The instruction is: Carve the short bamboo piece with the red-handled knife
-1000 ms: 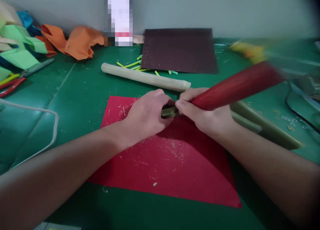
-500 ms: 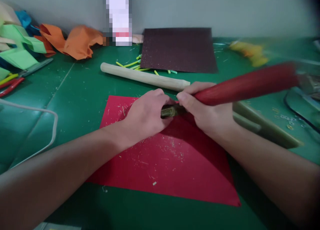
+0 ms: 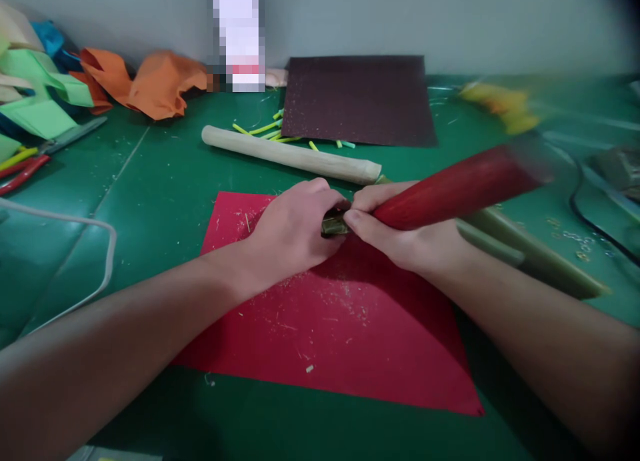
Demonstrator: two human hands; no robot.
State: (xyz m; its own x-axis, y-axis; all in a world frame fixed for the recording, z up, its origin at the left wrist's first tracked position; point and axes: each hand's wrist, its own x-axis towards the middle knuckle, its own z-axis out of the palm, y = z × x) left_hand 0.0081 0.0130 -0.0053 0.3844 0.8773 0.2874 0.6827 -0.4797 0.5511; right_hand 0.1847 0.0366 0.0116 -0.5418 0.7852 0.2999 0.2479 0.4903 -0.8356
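Observation:
My left hand [image 3: 295, 221], fingers curled, grips a short dark greenish piece [image 3: 334, 225] over the red sheet [image 3: 320, 341]. What kind of piece it is I cannot make out, since the fingers cover most of it. Close on its right, my right hand [image 3: 400, 227] is closed round a thick red rod [image 3: 460, 187]. The rod slants up to the right, and its far end is smeared by motion. Fine pale shavings are scattered over the red sheet. Behind the hands lies a pale wooden stick [image 3: 290, 155].
Green bamboo-like pieces [image 3: 540, 254] lie beyond my right forearm. A dark brown sheet [image 3: 360, 101] rests on yellow-green strips at the back. Red-handled scissors [image 3: 25, 171], crumpled orange cloth [image 3: 160, 84] and a white cord [image 3: 111, 247] are on the left; small rings [image 3: 583, 247] on the right.
My right hand has shifted slightly left and down with the red rod, closer to my left hand. My left hand has stayed in place.

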